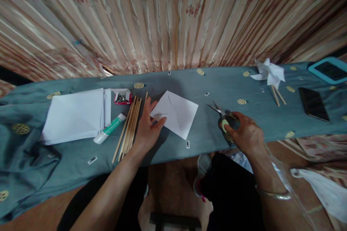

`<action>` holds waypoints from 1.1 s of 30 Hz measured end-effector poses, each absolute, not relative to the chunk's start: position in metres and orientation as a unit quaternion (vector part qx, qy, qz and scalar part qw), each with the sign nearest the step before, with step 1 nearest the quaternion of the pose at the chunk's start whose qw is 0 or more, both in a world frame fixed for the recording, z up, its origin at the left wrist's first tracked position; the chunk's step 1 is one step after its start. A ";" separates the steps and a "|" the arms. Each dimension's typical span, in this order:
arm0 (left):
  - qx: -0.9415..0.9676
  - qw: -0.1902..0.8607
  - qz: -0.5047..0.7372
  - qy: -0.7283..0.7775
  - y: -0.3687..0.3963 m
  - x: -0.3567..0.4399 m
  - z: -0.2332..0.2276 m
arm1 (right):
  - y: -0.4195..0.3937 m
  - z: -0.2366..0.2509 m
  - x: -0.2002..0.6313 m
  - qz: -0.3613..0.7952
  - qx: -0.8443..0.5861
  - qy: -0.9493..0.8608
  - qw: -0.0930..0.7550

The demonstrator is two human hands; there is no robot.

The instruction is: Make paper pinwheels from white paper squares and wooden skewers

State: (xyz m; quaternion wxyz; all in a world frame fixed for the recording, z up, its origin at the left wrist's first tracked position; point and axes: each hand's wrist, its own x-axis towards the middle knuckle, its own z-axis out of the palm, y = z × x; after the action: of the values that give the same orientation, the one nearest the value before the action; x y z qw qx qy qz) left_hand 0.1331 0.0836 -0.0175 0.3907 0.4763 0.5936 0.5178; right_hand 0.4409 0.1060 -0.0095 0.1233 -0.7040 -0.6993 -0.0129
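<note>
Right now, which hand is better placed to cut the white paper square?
Right. The right hand already grips the scissors, blades pointing toward the paper square; the left hand lies flat on its corner.

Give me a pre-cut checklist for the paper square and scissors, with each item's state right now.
1. Left hand pinning the paper square flat on the blue cloth: ok, its fingers rest on the left corner.
2. Right hand gripping the scissors: ok.
3. Blades open: cannot tell, too small.
4. Blades at the paper: not ok, the tips sit apart, right of the square.
5. Wooden sticks off the paper: ok, they lie left of the left hand.
6. Cut lines visible: ok, faint diagonals show.
</note>
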 end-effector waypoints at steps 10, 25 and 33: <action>0.671 0.220 0.378 0.599 0.069 0.118 -0.020 | 0.113 -0.013 0.436 0.032 -0.699 -0.702 0.136; 0.598 0.065 0.323 0.731 0.037 0.030 -0.001 | 0.127 -0.021 0.410 0.002 -0.677 -0.721 0.147; 0.621 0.025 0.228 0.749 0.005 0.002 -0.008 | 0.129 -0.021 0.426 0.003 -0.674 -0.723 0.154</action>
State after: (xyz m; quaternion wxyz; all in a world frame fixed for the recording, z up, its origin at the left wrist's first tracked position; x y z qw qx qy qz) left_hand 0.0023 0.0046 -0.0084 0.0246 0.6214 0.7493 0.2277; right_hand 0.4265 0.1287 -0.0215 0.1542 -0.6739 -0.7225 0.0028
